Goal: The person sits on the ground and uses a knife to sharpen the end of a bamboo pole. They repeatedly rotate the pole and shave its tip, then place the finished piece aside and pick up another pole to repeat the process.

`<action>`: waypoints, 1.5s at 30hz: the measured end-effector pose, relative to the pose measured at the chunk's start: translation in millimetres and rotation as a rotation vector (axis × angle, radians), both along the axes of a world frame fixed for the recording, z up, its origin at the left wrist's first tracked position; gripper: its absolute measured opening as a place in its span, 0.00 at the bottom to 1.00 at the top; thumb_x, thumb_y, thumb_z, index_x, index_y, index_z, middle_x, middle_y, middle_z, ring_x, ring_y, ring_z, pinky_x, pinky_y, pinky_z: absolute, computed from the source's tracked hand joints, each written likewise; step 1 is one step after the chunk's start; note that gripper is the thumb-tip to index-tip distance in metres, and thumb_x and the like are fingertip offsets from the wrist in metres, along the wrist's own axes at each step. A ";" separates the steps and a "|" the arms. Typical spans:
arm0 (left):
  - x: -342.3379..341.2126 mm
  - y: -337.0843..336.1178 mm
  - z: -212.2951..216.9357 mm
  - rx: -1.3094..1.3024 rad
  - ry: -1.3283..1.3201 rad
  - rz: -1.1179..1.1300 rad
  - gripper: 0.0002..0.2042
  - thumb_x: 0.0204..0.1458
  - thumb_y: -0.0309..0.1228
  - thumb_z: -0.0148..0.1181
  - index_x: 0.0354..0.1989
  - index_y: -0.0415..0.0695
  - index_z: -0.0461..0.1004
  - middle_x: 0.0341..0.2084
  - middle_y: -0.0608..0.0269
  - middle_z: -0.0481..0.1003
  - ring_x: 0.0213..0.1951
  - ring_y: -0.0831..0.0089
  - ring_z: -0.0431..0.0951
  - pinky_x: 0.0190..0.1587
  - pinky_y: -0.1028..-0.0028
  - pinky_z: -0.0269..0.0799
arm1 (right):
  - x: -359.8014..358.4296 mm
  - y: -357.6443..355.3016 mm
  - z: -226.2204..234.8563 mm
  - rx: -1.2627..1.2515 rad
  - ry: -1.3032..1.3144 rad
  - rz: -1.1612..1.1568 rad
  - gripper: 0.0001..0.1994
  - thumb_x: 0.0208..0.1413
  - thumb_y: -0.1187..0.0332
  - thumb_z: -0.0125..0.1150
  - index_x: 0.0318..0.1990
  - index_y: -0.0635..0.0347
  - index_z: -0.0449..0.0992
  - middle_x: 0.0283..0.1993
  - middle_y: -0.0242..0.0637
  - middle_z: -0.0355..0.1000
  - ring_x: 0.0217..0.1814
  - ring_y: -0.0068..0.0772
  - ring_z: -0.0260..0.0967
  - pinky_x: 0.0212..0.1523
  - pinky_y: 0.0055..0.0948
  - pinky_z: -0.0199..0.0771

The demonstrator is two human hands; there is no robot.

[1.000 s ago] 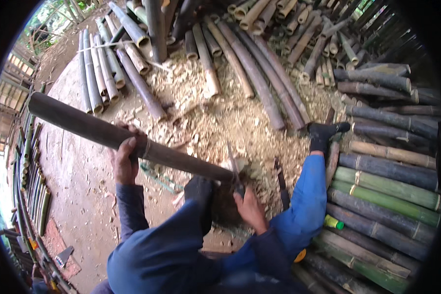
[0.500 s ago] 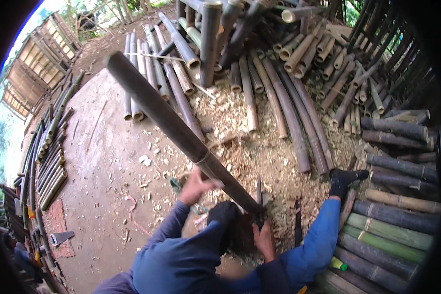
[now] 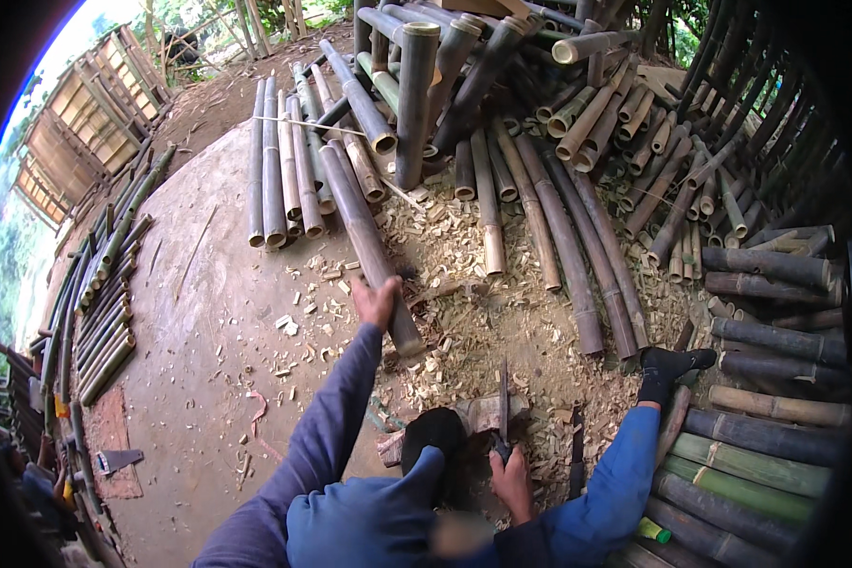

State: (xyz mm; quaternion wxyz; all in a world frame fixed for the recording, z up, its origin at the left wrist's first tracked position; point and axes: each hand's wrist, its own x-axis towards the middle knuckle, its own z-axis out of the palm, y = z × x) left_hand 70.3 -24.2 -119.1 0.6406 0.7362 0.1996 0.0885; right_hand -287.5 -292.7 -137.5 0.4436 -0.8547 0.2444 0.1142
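My left hand, its arm stretched forward, is closed round a dark bamboo pole near its nearer end. That pole slants away from me, its far end by other bamboo lengths. Lower and to the right, my right hand is wrapped round the dark handle of a long-bladed knife, with the narrow blade pointing away from me. Behind the blade lies a short wooden log, beside my black-covered left foot. Pale wood chips litter the ground around the pole and log.
Bamboo poles lie beyond the chips, with a tall stack behind them. More bamboo is piled at my right, by my outstretched right foot. A handsaw and thin bamboo rods lie at the left.
The pole that slanted up across the view, its lower end by the knife, is no longer there. My left hand has moved forward and closed on a pole. The knife stays in my right hand.
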 end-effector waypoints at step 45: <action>-261.3 -57.9 10.6 0.674 0.154 -1.080 0.18 0.56 0.41 0.66 0.54 0.55 0.75 0.38 0.50 0.83 0.42 0.47 0.84 0.46 0.56 0.80 | 267.0 -196.3 -27.0 -0.732 -0.211 -0.249 0.35 0.52 0.49 0.72 0.62 0.56 0.63 0.58 0.51 0.65 0.63 0.58 0.63 0.60 0.60 0.63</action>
